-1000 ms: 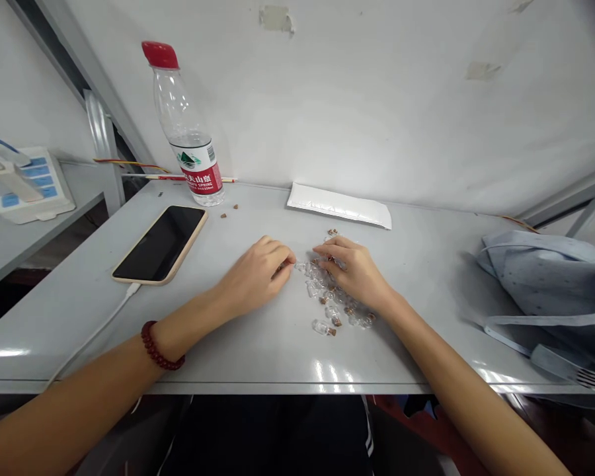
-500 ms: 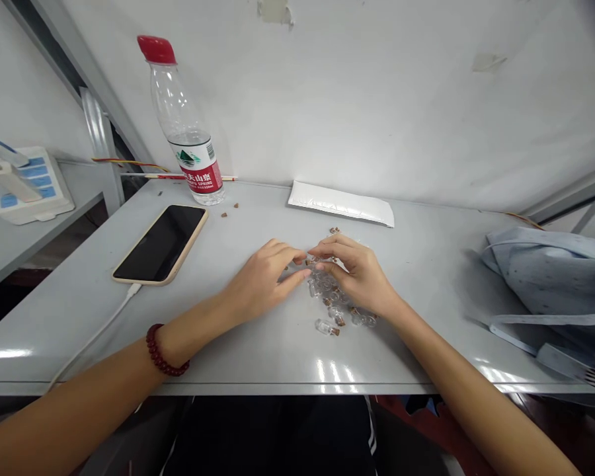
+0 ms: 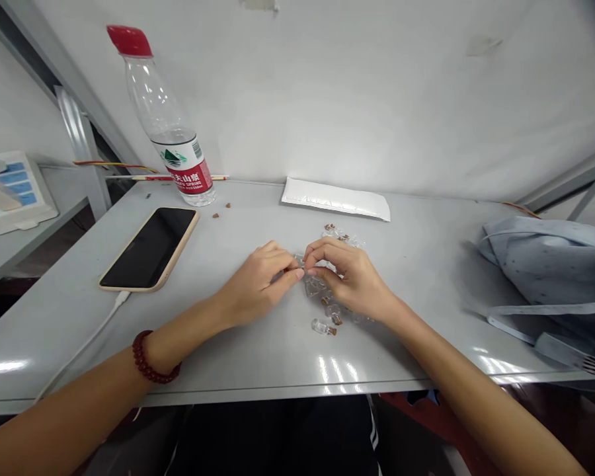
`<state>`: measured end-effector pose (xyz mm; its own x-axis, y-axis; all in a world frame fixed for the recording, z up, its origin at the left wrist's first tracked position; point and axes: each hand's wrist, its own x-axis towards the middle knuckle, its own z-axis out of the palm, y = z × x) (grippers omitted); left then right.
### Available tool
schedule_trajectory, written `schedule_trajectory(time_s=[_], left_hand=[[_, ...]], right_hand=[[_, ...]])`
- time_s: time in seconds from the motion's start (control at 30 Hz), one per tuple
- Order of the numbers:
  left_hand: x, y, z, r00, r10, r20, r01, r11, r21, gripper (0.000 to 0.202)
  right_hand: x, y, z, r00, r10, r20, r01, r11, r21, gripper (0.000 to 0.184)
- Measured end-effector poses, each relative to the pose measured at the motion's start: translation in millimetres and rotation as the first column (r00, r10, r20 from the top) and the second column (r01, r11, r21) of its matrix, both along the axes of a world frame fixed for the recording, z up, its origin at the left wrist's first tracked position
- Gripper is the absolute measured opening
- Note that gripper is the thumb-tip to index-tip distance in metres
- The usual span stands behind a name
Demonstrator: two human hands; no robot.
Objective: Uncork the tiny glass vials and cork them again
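My left hand [image 3: 255, 287] and right hand [image 3: 352, 277] curve inward, fingertips pinched narrow at the tiny corked glass vials [image 3: 316, 287] on the grey table [image 3: 79, 337]; I cannot tell whether either holds one. They look light, fragile and slippery, so I'd pinch a glass body gently. Beyond lie a phone [image 3: 149, 248] and a water bottle [image 3: 171, 125].

The left hand [image 3: 255, 285] and right hand [image 3: 350, 277] hide whatever their fingers pinch, and cover part of a heap of tiny corked glass vials [image 3: 317, 287]. Brown specks [image 3: 221, 210] are too small to identify; a pale blue cloth bag [image 3: 550, 271] and a white-and-blue object [image 3: 10, 198] run off the frame.
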<state>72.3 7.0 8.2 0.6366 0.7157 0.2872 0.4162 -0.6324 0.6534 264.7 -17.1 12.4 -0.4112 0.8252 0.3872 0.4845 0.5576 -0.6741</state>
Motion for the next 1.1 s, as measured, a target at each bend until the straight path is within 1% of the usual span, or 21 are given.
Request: schedule_trajectory(time_s=[0.1,0.17,0.2,0.3,0.4,0.5,0.57,0.63,0.7,0.77,0.87,1.0,1.1], left_hand=[[-2.5,2.3,3.0,0.999,0.014,0.030,-0.012,0.999,-0.048,0.030],[-5.9,5.0,5.1,0.999,0.029,0.046,-0.028,0.999,-0.028,0.029],[-8.0,6.7,5.9,0.998,0.038,0.051,-0.038,0.999,-0.007,0.025],[-15.2,12.9,6.7,0.998,0.060,0.023,-0.061,0.995,0.073,0.014],[-20.0,17.7,4.2,0.997,0.066,-0.042,-0.062,0.993,0.104,0.011],[-19.8,18.2,-0.4,0.995,0.041,-0.090,-0.034,0.996,0.083,0.012],[-17.5,16.2,-3.4,0.993,0.011,-0.114,-0.006,0.999,0.044,0.023],[-14.3,13.3,-5.6,0.991,-0.022,-0.132,0.025,0.999,0.025,0.031],[-10.9,10.3,-7.3,0.988,-0.047,-0.146,0.054,0.998,0.045,0.028],[-7.9,7.8,-8.7,0.986,-0.059,-0.154,0.071,0.995,0.077,0.022],[-5.1,5.3,-10.6,0.984,-0.061,-0.167,0.075,0.994,0.078,0.013],[-4.6,5.0,-12.8,0.982,-0.054,-0.180,0.067,0.996,0.064,0.013],[-5.3,5.3,-12.7,0.981,-0.049,-0.187,0.061,0.996,0.058,0.012]], right_hand=[[5.0,1.4,2.3,1.000,-0.013,0.010,0.012,0.999,0.050,0.021],[10.2,4.4,2.5,0.999,-0.041,0.023,0.039,0.994,0.098,0.020],[12.6,6.5,1.8,0.998,-0.059,0.031,0.056,0.993,0.102,0.019],[16.0,13.9,-3.5,0.989,-0.138,0.045,0.134,0.988,0.082,0.017],[14.2,19.4,-10.1,0.981,-0.172,0.085,0.168,0.985,0.049,0.017],[12.4,20.7,-13.0,0.983,-0.137,0.123,0.134,0.990,0.033,0.020],[13.9,19.9,-11.2,0.986,-0.107,0.130,0.103,0.994,0.043,0.021],[18.2,18.4,-6.6,0.986,-0.104,0.131,0.097,0.993,0.060,0.021],[24.6,16.7,-0.5,0.981,-0.116,0.155,0.109,0.993,0.050,0.019],[31.3,15.1,5.0,0.971,-0.128,0.202,0.129,0.992,0.011,0.018],[38.3,13.2,9.3,0.953,-0.121,0.277,0.140,0.989,-0.053,0.016],[39.8,11.1,10.7,0.939,-0.076,0.336,0.121,0.986,-0.113,0.009],[37.3,8.3,14.1,0.938,-0.045,0.344,0.101,0.984,-0.147,0.010]])
